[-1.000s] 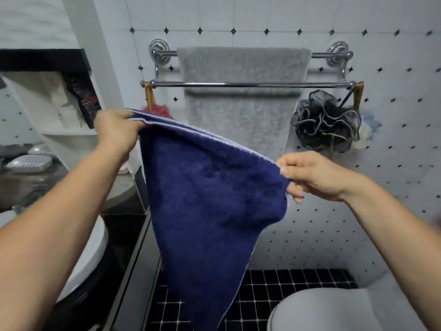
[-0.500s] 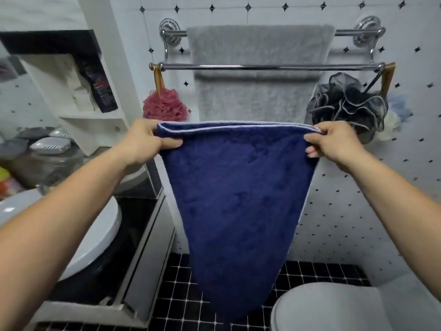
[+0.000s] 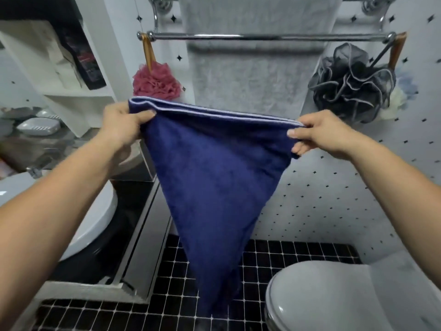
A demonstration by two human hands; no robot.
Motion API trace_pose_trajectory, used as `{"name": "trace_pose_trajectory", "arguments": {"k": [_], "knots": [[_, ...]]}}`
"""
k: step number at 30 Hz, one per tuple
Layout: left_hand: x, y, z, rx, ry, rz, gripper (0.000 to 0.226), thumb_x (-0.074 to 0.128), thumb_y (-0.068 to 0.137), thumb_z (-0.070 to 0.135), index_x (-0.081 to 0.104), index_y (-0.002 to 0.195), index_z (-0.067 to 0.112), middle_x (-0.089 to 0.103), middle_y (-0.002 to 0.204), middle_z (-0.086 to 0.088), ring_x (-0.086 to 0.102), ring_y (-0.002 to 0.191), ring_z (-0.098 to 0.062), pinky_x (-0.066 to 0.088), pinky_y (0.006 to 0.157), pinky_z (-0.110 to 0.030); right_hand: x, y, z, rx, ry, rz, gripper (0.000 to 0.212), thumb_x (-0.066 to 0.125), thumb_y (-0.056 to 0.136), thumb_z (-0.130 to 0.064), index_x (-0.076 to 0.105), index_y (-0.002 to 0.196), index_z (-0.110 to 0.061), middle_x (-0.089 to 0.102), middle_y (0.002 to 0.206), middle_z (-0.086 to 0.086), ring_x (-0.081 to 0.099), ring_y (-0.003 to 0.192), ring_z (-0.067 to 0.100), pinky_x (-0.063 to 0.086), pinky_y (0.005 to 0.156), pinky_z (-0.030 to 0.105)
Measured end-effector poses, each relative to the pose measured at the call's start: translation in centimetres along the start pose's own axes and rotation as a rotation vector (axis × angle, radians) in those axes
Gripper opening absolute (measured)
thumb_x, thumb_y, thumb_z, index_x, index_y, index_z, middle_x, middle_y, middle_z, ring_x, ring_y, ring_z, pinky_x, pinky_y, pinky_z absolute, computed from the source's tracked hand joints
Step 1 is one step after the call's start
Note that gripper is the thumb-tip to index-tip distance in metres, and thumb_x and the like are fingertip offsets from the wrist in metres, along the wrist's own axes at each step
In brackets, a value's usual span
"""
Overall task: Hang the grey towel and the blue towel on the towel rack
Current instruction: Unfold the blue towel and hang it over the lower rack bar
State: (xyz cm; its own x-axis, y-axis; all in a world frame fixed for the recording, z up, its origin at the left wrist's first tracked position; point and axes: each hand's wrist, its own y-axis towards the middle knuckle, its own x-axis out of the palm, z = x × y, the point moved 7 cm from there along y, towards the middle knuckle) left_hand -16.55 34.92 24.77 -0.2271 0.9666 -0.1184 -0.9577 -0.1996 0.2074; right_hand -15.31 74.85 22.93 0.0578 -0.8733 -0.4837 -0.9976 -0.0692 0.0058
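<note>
- Tilework covered the room in the head view: a white wall (image 3: 334, 211) dotted with small black diamonds, and a floor (image 3: 152, 304) of small black squares with pale grout.
- A chrome towel rack (image 3: 269, 37) with two bars was fixed to that wall, its front bar bare along its length.
- The grey towel (image 3: 248, 75) was draped over the rear bar and hung flat behind the front one.
- A pink bath pouf (image 3: 155, 83) hung from the rack's left end, a dark grey pouf (image 3: 350, 84) from its right end.
- At lower right sat a white toilet lid (image 3: 329, 297); at left, a white basin (image 3: 78, 225) on a dark cabinet and a white shelf (image 3: 71, 96) with bottles, blurred.
- The blue towel (image 3: 214, 177) hung in front of the grey one and below the front bar, apart from the rack, narrowing to a point near the floor.
- The left hand (image 3: 124, 127) pinched the towel's upper left corner between thumb and curled fingers.
- The right hand (image 3: 319, 134) pinched the upper right corner the same way, the pale-trimmed edge stretched taut between them.
- Compared with half a second earlier, the rack sat higher in view, its rear bar cut off at the top, and more floor showed.
- The towel's top edge, level then, now sloped down toward the right hand; both grips were unchanged.
</note>
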Motion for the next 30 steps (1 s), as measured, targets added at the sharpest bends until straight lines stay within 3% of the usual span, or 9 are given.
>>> {"name": "trace_pose_trajectory", "arguments": {"k": [3,6,11,14,18,21,23,26,30], "knots": [[-1.3,0.4,-1.6,-0.087,-0.049,0.083,0.017,0.064,0.089,0.005,0.066,0.082,0.02,0.068,0.055,0.018,0.062,0.05,0.003,0.05,0.046,-0.017,1.3,-1.2,-1.2,-0.088,0.04,-0.236,0.009,0.069,0.085,-0.006,0.073,0.078,-0.01,0.065,0.053,0.009,0.064,0.049,0.017,0.055,0.052,0.024],[-0.4,0.4,-1.4,-0.032,-0.014,0.0,0.016,0.065,0.087,0.002,0.071,0.088,0.017,0.072,0.063,0.013,0.067,0.058,0.0,0.052,0.05,-0.018,-1.1,0.0,-0.5,-0.05,0.001,-0.026,0.014,0.066,0.088,-0.008,0.068,0.094,0.006,0.066,0.052,0.005,0.065,0.049,0.013,0.056,0.051,0.022],[1.5,0.5,-0.3,0.005,-0.018,-0.023,0.026,0.064,0.087,-0.002,0.068,0.112,0.006,0.071,0.065,0.013,0.064,0.058,0.001,0.05,0.055,-0.013,-2.4,0.9,1.1,0.043,-0.025,0.092,0.008,0.059,0.094,-0.014,0.062,0.088,-0.01,0.067,0.081,0.01,0.074,0.064,0.022,0.053,0.04,0.026],[2.3,0.5,0.4,0.012,0.027,-0.049,0.028,0.062,0.089,-0.003,0.065,0.112,0.01,0.067,0.055,0.02,0.06,0.051,0.007,0.045,0.049,-0.008,-2.5,0.8,1.9,0.084,0.048,0.118,0.014,0.059,0.095,-0.017,0.055,0.083,-0.01,0.062,0.078,0.009,0.075,0.068,0.031,0.057,0.043,0.029],[2.6,0.7,-0.3,-0.122,0.037,-0.03,0.019,0.061,0.093,0.006,0.065,0.088,0.024,0.068,0.067,0.012,0.062,0.063,-0.009,0.052,0.045,-0.024,-2.6,0.5,1.9,0.01,0.168,0.105,0.023,0.064,0.09,-0.005,0.054,0.07,-0.01,0.064,0.056,-0.003,0.074,0.067,0.032,0.059,0.05,0.026],[2.5,1.4,-0.2,-0.189,0.113,-0.028,0.017,0.058,0.095,0.01,0.063,0.095,0.026,0.062,0.081,0.001,0.054,0.072,-0.017,0.054,0.058,-0.038,-2.7,0.5,1.5,-0.048,0.196,-0.006,0.006,0.068,0.082,0.006,0.067,0.084,0.001,0.073,0.078,0.016,0.074,0.072,0.028,0.059,0.059,0.025],[2.6,2.4,0.2,-0.195,0.128,-0.043,0.016,0.057,0.096,0.012,0.064,0.101,0.026,0.062,0.085,0.0,0.055,0.075,-0.019,0.057,0.051,-0.041,-3.3,1.2,1.5,-0.059,0.212,-0.021,0.014,0.068,0.08,0.009,0.071,0.093,0.002,0.075,0.084,0.019,0.074,0.074,0.028,0.059,0.063,0.026],[3.9,3.8,0.2,-0.28,-0.117,-0.102,0.014,0.057,0.096,0.013,0.067,0.097,0.023,0.07,0.093,-0.001,0.065,0.086,-0.02,0.059,0.049,-0.043,-4.7,3.0,1.4,-0.03,0.379,0.073,0.015,0.063,0.087,0.003,0.066,0.101,0.004,0.072,0.081,0.013,0.073,0.069,0.024,0.058,0.051,0.027],[6.7,6.8,0.4,-0.329,-0.401,-0.048,0.009,0.063,0.092,0.014,0.069,0.088,0.019,0.076,0.082,0.001,0.072,0.074,-0.013,0.057,0.049,-0.029,-4.8,6.6,0.4,0.023,0.683,0.114,0.015,0.055,0.096,-0.012,0.064,0.108,-0.012,0.075,0.095,0.005,0.075,0.075,0.033,0.053,0.04,0.025]]}}
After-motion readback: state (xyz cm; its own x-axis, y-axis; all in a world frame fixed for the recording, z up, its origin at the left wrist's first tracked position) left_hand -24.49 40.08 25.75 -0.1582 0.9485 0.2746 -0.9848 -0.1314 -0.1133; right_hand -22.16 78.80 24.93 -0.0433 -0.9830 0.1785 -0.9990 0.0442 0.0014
